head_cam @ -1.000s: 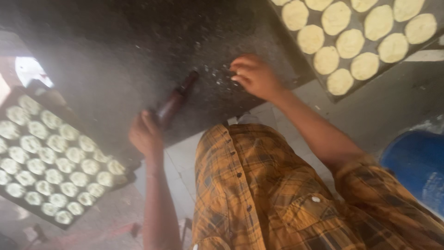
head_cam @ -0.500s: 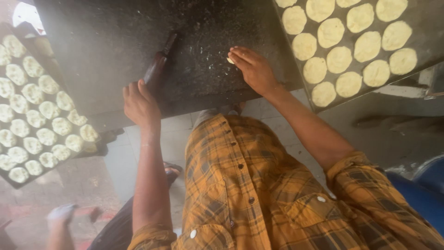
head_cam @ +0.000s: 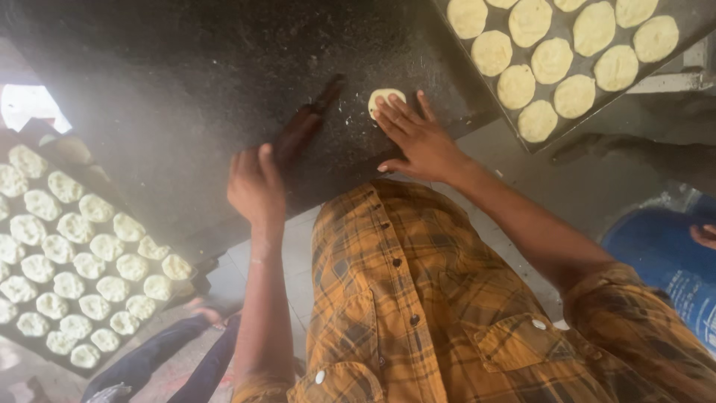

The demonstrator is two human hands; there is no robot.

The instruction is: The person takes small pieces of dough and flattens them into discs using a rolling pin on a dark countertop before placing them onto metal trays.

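Head view, only one cam. Left hand (head_cam: 256, 185) is wrapped round the near end of a dark rolling pin (head_cam: 307, 123), clenched on it, thumb up. The pin lies on the black stone slab (head_cam: 171, 82); its long axis runs diagonal, from the near-left end in the fist to the far-right tip, which points toward a small pale dough disc (head_cam: 386, 98). Tip and disc are near but apart.

Right hand (head_cam: 418, 138) is flat, fingers spread, fingertips (head_cam: 384, 108) touching the near edge of the disc: not gripping, just pressing or steadying it, palm down on the slab.

Change vs half a sec ago: no disc showed under the right hand then, only fingers on bare slab; now the disc is plainly out in front of the fingertips. The pin has stayed in the left fist at about the same slant. Judging from that, a fresh piece has been set down and flattened by hand, w/ the pin ready beside it, so rolling looks like the step at hand.

Round about: a tray (head_cam: 675, 56) of flat rounds at upper right, a second tray (head_cam: 130, 339) of smaller rounds lower left, a blue drum (head_cam: 664, 254) at right. The orange check shirt (head_cam: 418, 298) fills the bottom.
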